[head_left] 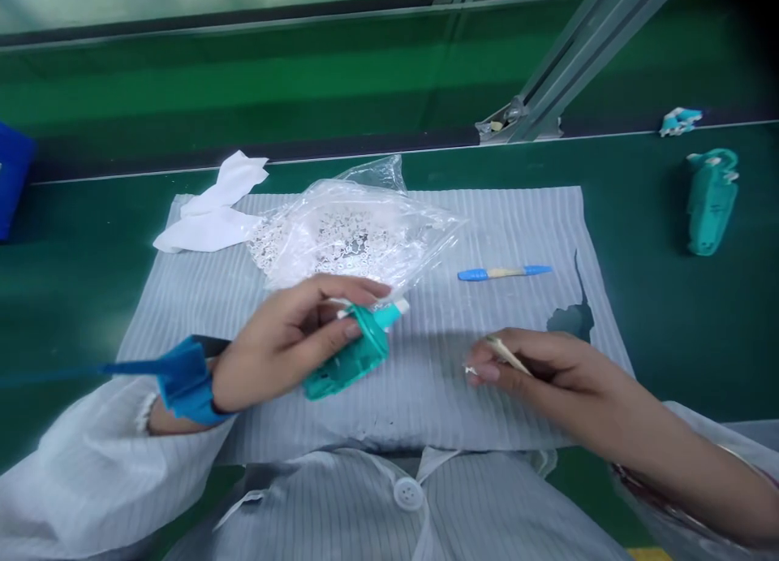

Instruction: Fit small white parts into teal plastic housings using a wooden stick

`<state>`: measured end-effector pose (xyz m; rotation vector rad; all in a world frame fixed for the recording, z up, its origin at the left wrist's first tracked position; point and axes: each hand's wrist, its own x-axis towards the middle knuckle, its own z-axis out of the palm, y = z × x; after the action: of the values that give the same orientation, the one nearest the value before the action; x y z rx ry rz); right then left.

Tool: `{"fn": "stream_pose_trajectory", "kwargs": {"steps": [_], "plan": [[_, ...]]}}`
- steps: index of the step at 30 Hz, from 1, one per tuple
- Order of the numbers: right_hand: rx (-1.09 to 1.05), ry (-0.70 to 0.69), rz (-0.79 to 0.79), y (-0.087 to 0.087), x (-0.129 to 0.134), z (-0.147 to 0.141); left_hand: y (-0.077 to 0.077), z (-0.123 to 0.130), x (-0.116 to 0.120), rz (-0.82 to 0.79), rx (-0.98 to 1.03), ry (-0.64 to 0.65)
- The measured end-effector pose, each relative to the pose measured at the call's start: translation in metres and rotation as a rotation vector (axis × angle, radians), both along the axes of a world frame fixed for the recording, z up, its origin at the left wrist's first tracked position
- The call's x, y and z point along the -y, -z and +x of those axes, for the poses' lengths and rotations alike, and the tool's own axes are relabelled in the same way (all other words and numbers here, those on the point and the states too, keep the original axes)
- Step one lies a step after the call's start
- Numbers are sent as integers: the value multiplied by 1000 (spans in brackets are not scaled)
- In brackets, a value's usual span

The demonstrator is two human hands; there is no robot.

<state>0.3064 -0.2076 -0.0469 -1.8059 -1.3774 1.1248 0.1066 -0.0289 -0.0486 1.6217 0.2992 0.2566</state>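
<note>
Head view: the left hand (277, 342), fingers clasping a translucent teal plastic case (350, 364), should ideally hold steady while the right hand (551, 366) pinches a tiny white piece (471, 371) and slim cream stick (510, 356).

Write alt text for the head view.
Left hand holds a teal plastic part; right hand holds a slim pale tool and a tiny white piece. A clear bag of small white pieces lies ahead on a striped mat.
</note>
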Motion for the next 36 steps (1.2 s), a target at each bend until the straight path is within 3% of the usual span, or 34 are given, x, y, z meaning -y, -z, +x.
{"fn": "stream_pose_trajectory", "kwargs": {"steps": [3,8,10,14,18,22,26,31,36], "plan": [[-209,100,-144,2,2,1,3,3,12,227,-225,128],[-303,182,-142,1,1,-2,11,4,20,554,-301,360],[-292,195,-130,0,1,-5,15,3,22,684,-260,360],[-230,218,-134,0,1,-17,15,2,24,845,-36,231],[-190,134,-61,1,-2,-34,12,4,25,821,101,174],[-182,34,10,1,-5,-44,9,5,26,746,71,245],[-172,-44,107,-3,-6,-43,3,5,27,574,39,294],[-91,-125,359,-2,-9,-36,-2,6,27,387,-50,295],[67,-200,518,8,-12,-38,-1,6,27,373,-36,337]]}}
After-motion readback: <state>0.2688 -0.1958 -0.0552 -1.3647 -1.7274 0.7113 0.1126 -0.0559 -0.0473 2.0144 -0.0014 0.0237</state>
